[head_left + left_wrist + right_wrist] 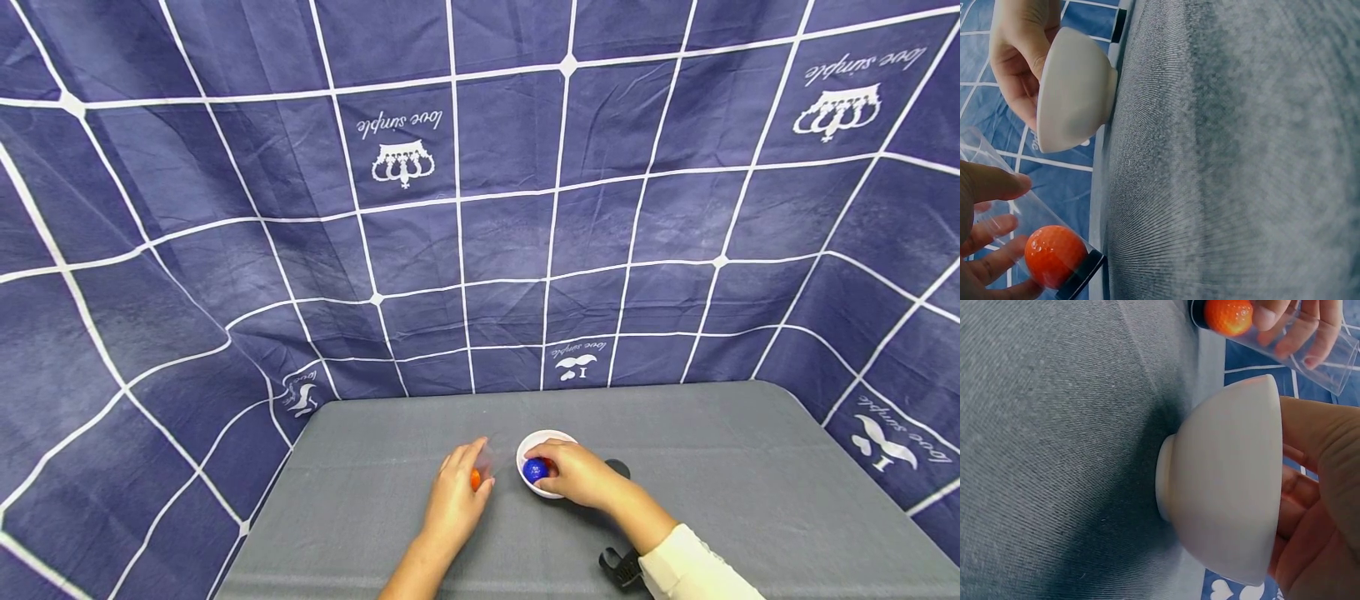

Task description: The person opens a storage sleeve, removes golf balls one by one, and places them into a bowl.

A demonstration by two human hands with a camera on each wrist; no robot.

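My left hand (455, 492) holds a clear plastic tube (999, 164) with its fingers and thumb around the wall. An orange golf ball (1055, 256) lies inside at the tube's black-capped end, by the grey table surface. The tube leans in both wrist views. To the right stands a white bowl (1225, 481) on the table. My right hand (577, 475) reaches over its rim, thumb and fingers gripping a blue golf ball (535, 471) inside. A bit of orange-red (548, 462) shows beside the blue ball, mostly covered by the fingers.
A dark round object (618, 468) lies behind my right wrist. A black curved band (619, 568) shows beside the cream sleeve (697, 567). Blue cloth (502, 242) with white lines hangs behind the grey table (360, 483) and along its sides.
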